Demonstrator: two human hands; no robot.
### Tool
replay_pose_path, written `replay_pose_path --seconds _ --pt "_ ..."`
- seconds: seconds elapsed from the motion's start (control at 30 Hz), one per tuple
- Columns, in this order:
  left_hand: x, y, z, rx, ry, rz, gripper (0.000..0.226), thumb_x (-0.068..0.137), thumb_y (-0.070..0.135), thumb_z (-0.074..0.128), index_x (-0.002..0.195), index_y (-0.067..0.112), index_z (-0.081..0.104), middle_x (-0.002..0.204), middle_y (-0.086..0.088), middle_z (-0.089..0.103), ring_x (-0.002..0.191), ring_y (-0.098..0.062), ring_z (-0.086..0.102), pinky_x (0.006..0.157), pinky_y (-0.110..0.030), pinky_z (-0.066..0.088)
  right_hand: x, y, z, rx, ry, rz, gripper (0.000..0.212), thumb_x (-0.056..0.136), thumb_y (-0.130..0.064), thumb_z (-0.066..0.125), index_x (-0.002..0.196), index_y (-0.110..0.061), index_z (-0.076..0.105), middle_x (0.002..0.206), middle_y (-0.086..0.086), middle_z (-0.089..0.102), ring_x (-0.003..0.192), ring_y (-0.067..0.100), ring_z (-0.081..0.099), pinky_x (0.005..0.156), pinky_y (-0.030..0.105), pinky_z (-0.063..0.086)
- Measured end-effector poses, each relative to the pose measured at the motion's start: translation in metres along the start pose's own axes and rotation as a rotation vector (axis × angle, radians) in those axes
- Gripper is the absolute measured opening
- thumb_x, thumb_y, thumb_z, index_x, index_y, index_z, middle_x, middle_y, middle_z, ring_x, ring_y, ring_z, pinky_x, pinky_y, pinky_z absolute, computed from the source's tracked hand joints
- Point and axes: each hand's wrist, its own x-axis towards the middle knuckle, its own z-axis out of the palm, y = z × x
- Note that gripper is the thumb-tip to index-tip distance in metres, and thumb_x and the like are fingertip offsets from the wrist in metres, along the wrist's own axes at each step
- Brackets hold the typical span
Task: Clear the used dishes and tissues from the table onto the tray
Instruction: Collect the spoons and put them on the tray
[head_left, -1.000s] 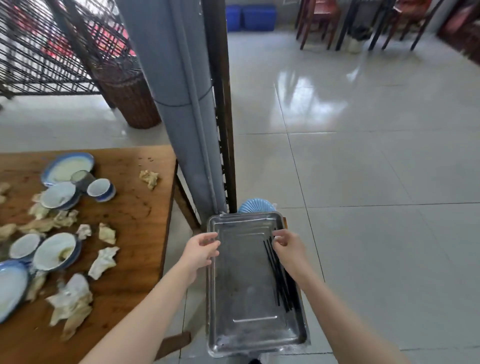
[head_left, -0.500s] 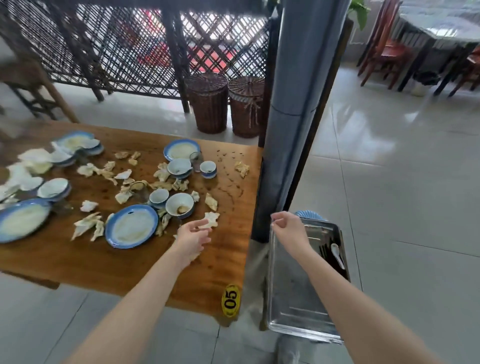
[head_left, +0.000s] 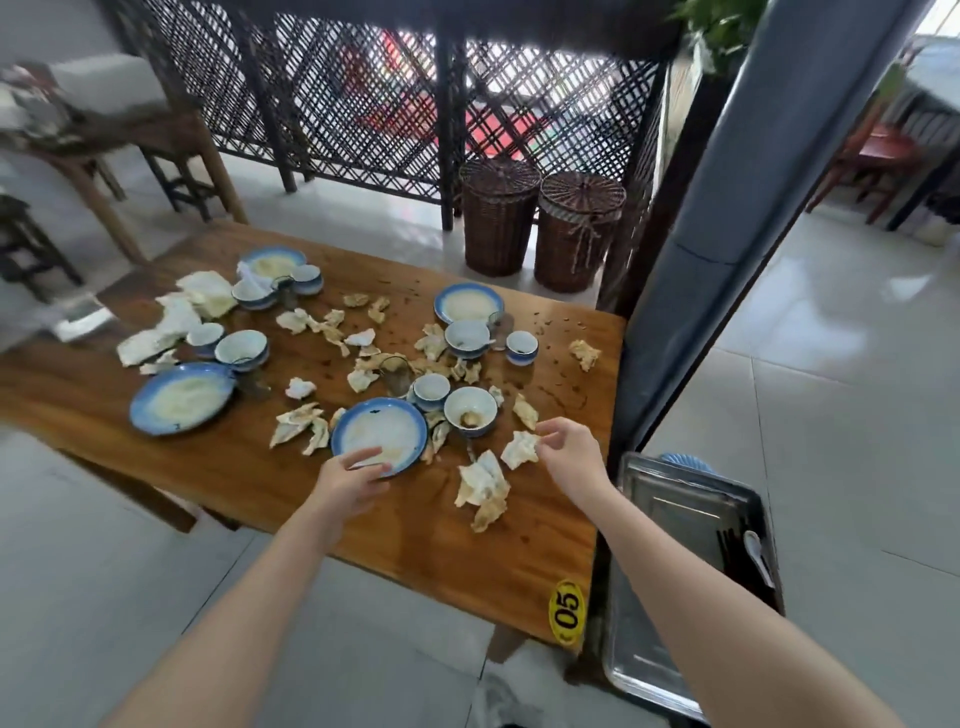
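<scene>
A wooden table (head_left: 415, 540) holds several blue-rimmed plates, bowls, cups and crumpled tissues. My left hand (head_left: 348, 480) grips the near rim of the closest blue-rimmed plate (head_left: 382, 428). To its right, my right hand (head_left: 569, 452) pinches the edge of a crumpled tissue (head_left: 519, 449) that lies on the table. A bowl (head_left: 470, 410) with a scrap of food stands just beyond both hands. Low at the table's right end sits the metal tray (head_left: 631, 629), which carries black chopsticks (head_left: 727, 551) and a white spoon (head_left: 756, 556).
More tissues (head_left: 483, 488) lie near the table's front edge. Other plates (head_left: 182, 397) and a glass (head_left: 397, 374) stand farther back. A grey pillar (head_left: 701, 260) rises between table and tray. Two wicker baskets (head_left: 498, 218) stand by a lattice screen behind.
My view swung left from the tray to the table. Both hands left the tray; the left one reached the near plate and the right one took hold of a tissue.
</scene>
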Motion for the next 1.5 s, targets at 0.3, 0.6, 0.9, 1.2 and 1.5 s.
replay_pose_path --seconds 0.3,0.6,0.9,1.2,1.5 --pt "0.061 0.028 -0.017 0.026 -0.001 0.013 0.029 0.093 0.013 0.060 0.122 0.018 0.060 0.107 -0.003 0.068 0.090 -0.020 0.066 0.085 -0.037 0.047 0.064 -0.017 0.030 -0.044 -0.005 0.012 0.022 0.091 -0.012 0.057 0.110 -0.018 0.065 0.097 0.002 0.066 0.082 0.008 0.060 0.067 0.020 0.048" --pt "0.149 0.104 -0.020 0.080 -0.052 0.052 0.032 0.092 0.016 0.064 0.123 0.018 0.059 0.113 -0.005 0.067 0.085 -0.018 0.066 0.074 -0.032 0.049 0.169 -0.035 0.068 -0.060 0.034 0.059 0.019 0.090 -0.009 0.058 0.100 -0.024 0.062 0.089 -0.004 0.062 0.083 0.011 0.059 0.070 0.023 0.048" --pt "0.222 0.147 -0.015 0.126 -0.027 0.017 0.026 0.094 0.014 0.059 0.119 0.019 0.059 0.114 -0.008 0.066 0.098 -0.024 0.065 0.084 -0.036 0.048 0.247 -0.032 0.092 -0.095 -0.017 0.191 0.029 0.090 -0.009 0.055 0.117 -0.019 0.058 0.094 -0.001 0.060 0.084 0.015 0.058 0.072 0.029 0.050" --pt "0.265 0.156 -0.024 0.181 -0.028 0.045 0.025 0.096 0.016 0.057 0.119 0.022 0.059 0.102 0.001 0.069 0.089 -0.015 0.068 0.068 -0.024 0.049 0.298 -0.028 0.113 -0.081 -0.055 0.238 0.025 0.091 -0.008 0.053 0.114 -0.016 0.059 0.102 0.004 0.062 0.087 0.019 0.059 0.073 0.032 0.051" --pt "0.275 0.158 -0.042 0.148 -0.059 0.030 0.022 0.091 0.016 0.064 0.111 0.025 0.061 0.107 -0.003 0.068 0.092 -0.019 0.068 0.081 -0.034 0.053 0.292 -0.044 0.138 -0.028 -0.124 0.277 0.021 0.090 -0.011 0.058 0.108 -0.010 0.068 0.108 0.009 0.067 0.091 0.018 0.062 0.074 0.026 0.049"
